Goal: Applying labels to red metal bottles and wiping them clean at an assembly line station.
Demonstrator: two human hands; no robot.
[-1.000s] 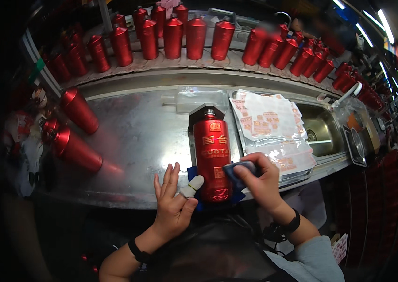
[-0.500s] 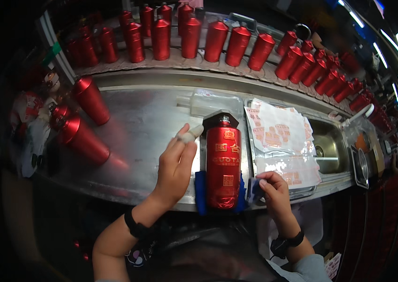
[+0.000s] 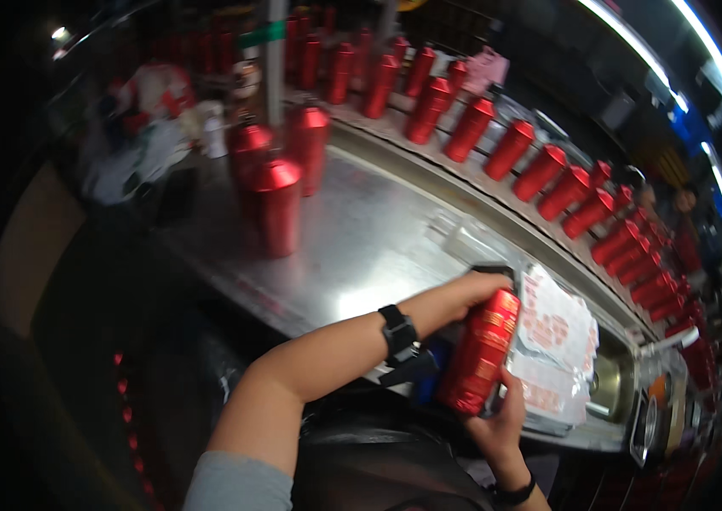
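Observation:
A glossy red bottle with gold markings lies tilted at the front edge of the metal counter. My left hand is closed round its neck end, hiding the neck and cap. My right hand grips the base end from the right, with the thumb up along its side. Part of a black holder shows just beyond my left hand. Beside the bottle, mostly covered by my left wrist, is a blue cloth. Whether my right hand also holds a small piece of film is hidden.
Several red bottles stand on the counter at left. More line the back shelf. White sheets with reddish print lie right of my hands, before a sink. A clear plastic box sits behind.
My head view has swung left. My left hand has moved from beside the bottle onto its neck end, and my right hand has come from the sheets' edge to its base.

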